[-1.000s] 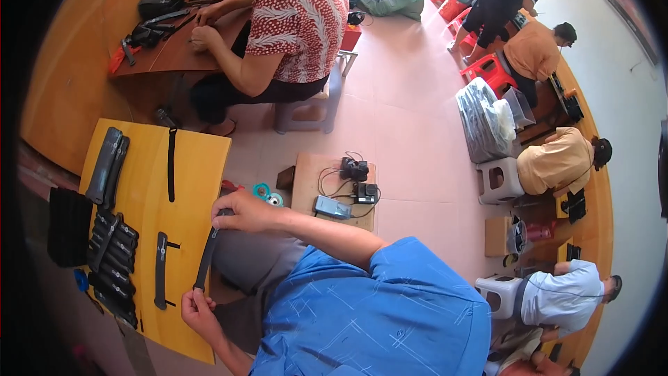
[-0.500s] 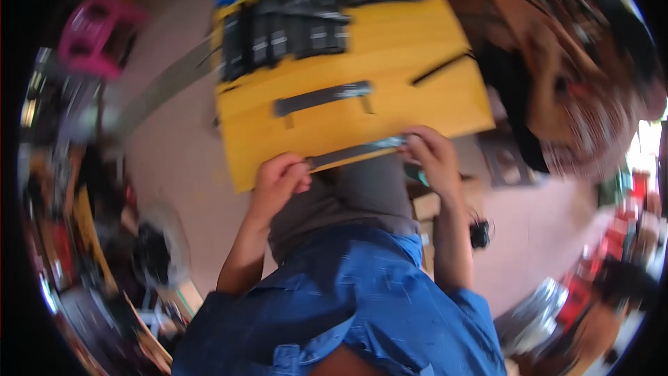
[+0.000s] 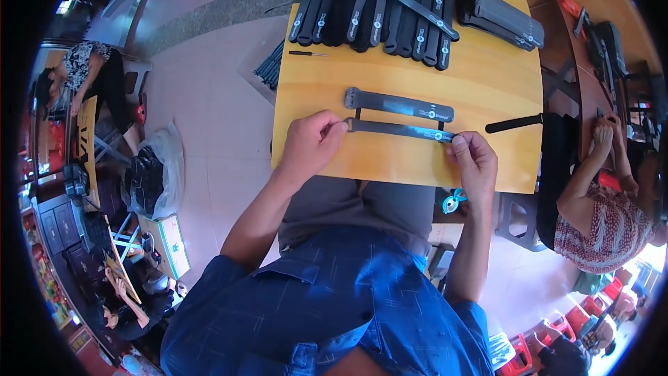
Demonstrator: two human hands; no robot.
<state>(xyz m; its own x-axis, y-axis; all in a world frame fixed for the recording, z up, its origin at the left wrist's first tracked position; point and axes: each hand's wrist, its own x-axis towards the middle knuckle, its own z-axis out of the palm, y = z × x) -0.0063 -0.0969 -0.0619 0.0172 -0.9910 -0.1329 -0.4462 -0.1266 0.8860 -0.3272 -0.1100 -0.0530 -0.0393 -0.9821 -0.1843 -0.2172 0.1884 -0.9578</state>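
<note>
While left fingers [image 3: 334, 127] and right fingers [image 3: 462, 147] pinch a strap [image 3: 396, 130], a clear bag [image 3: 175, 163] holds black items [image 3: 147, 179].

Held strap [image 3: 398, 129] now nearer the other strap [image 3: 400, 104]

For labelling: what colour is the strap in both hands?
The strap is dark grey, clearest in head view.

Straight dark-grey strap [image 3: 396, 129], white print near its right end, over yellow tabletop [image 3: 403, 163]
</note>
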